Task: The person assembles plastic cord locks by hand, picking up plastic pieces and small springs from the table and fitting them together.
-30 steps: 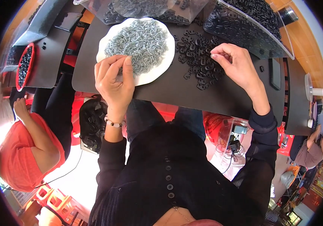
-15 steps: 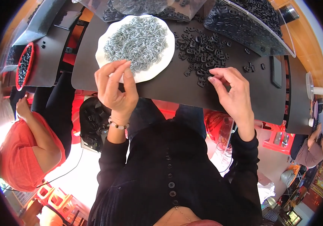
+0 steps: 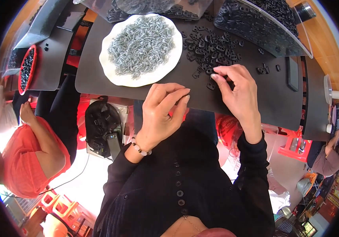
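Note:
My left hand (image 3: pixel 159 114) hovers at the near edge of the black table mat (image 3: pixel 98 75). Its fingertips are drawn together, and I cannot see whether anything small is pinched between them. My right hand (image 3: pixel 238 91) lies palm down on the mat, its fingertips touching loose black plastic parts (image 3: pixel 205 47) at the edge of their scattered pile. One black part (image 3: pixel 211 85) lies just under the index fingertip. A white plate (image 3: pixel 116 77) heaped with small grey metal pieces (image 3: pixel 141 41) sits to the left of the pile, beyond my left hand.
Clear bins of black parts (image 3: pixel 264 23) stand along the far edge. Three stray black parts (image 3: pixel 265 69) lie to the right. A red-rimmed bowl of dark pieces (image 3: pixel 26 68) is far left. A person in an orange top (image 3: pixel 27 158) sits at the lower left, and a black bag (image 3: pixel 102 126) lies below the table.
My left hand drew back from the white plate to the table's near edge. My right hand left the black pile, came toward me, then went back to the pile.

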A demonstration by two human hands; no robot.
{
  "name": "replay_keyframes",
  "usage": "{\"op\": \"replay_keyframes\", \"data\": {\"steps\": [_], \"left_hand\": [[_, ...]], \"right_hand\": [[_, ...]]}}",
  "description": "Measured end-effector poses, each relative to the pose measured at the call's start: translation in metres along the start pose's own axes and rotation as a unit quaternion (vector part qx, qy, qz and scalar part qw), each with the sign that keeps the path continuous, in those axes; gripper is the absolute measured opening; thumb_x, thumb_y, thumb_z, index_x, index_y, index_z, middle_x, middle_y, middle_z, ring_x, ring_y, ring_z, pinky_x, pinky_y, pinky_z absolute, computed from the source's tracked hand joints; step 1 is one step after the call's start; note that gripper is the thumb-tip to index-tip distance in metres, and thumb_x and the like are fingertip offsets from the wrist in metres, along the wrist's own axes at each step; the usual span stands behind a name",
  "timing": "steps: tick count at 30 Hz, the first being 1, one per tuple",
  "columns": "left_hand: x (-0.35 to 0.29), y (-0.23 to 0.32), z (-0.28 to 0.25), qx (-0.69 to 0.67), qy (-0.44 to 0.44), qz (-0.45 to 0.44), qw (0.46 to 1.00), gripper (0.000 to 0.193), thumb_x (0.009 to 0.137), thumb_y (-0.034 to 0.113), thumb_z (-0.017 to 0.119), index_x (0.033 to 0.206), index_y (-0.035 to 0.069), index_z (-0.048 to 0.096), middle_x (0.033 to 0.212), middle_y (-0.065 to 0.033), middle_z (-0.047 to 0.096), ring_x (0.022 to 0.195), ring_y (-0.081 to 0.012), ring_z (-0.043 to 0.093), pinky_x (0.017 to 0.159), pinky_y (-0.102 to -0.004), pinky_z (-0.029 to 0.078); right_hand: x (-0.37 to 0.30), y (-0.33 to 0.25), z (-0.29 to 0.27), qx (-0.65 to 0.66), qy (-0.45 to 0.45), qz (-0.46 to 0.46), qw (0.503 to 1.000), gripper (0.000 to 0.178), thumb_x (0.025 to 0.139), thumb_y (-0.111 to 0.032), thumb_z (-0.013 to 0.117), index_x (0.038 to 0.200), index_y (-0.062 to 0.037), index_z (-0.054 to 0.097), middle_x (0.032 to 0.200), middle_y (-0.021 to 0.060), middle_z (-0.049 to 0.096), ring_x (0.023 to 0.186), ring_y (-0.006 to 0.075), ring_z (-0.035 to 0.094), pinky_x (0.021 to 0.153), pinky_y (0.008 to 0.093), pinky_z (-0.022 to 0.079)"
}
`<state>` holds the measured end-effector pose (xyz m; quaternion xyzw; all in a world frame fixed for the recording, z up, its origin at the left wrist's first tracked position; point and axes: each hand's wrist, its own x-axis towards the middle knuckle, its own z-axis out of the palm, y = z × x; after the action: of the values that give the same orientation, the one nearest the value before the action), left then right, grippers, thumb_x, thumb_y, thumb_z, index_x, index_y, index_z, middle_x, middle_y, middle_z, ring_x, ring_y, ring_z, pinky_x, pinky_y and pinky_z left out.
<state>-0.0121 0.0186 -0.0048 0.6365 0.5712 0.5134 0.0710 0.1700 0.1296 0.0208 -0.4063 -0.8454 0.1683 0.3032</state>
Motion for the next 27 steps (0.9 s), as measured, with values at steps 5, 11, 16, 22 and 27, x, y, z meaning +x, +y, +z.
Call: {"op": "replay_keyframes", "data": {"steps": [5,11,16,22,27], "left_hand": [[0.002,-0.001,0.001,0.006,0.005,-0.007,1.000,0.022,0.077,-0.005,0.073,0.097,0.005,0.071,0.095,-0.0061,0.066,0.079,-0.0224,0.060,0.066,-0.0319,0.049],[0.004,0.000,-0.011,0.002,0.024,-0.046,0.999,0.022,0.079,-0.005,0.072,0.099,0.004,0.071,0.096,-0.0072,0.066,0.079,-0.0211,0.062,0.066,-0.0302,0.050],[0.020,-0.002,-0.029,0.005,0.078,-0.095,0.992,0.015,0.084,-0.003,0.071,0.098,0.001,0.072,0.096,-0.0076,0.067,0.072,-0.0125,0.062,0.061,-0.0229,0.050],[0.021,-0.011,-0.035,0.033,0.098,-0.073,0.992,0.013,0.086,-0.003,0.069,0.098,0.001,0.072,0.094,-0.0066,0.067,0.069,-0.0103,0.060,0.057,-0.0211,0.048],[0.014,-0.007,-0.027,0.017,0.078,-0.069,0.994,0.014,0.085,-0.004,0.070,0.098,0.000,0.072,0.095,-0.0080,0.066,0.076,-0.0161,0.064,0.064,-0.0246,0.051]], "right_hand": [[0.010,-0.007,0.005,-0.063,-0.022,-0.001,0.998,0.016,0.081,-0.016,0.075,0.095,-0.0093,0.071,0.084,0.0067,0.066,0.079,0.0255,0.063,0.068,0.0366,0.051],[0.017,-0.007,0.009,-0.093,-0.014,-0.028,0.995,0.010,0.084,-0.015,0.073,0.088,-0.0074,0.067,0.080,0.0069,0.064,0.076,0.0266,0.062,0.065,0.0367,0.049],[0.015,-0.001,0.012,-0.091,0.021,-0.040,0.995,0.013,0.085,-0.016,0.070,0.080,-0.0078,0.061,0.075,0.0091,0.060,0.077,0.0296,0.061,0.065,0.0407,0.049],[0.016,0.001,0.016,-0.058,0.013,-0.048,0.997,0.008,0.086,-0.012,0.070,0.085,-0.0060,0.064,0.080,0.0086,0.065,0.078,0.0299,0.062,0.067,0.0392,0.050],[0.012,0.001,0.014,-0.057,0.032,-0.053,0.996,0.009,0.086,-0.012,0.070,0.084,-0.0058,0.064,0.079,0.0084,0.065,0.077,0.0295,0.062,0.066,0.0390,0.049]]}}
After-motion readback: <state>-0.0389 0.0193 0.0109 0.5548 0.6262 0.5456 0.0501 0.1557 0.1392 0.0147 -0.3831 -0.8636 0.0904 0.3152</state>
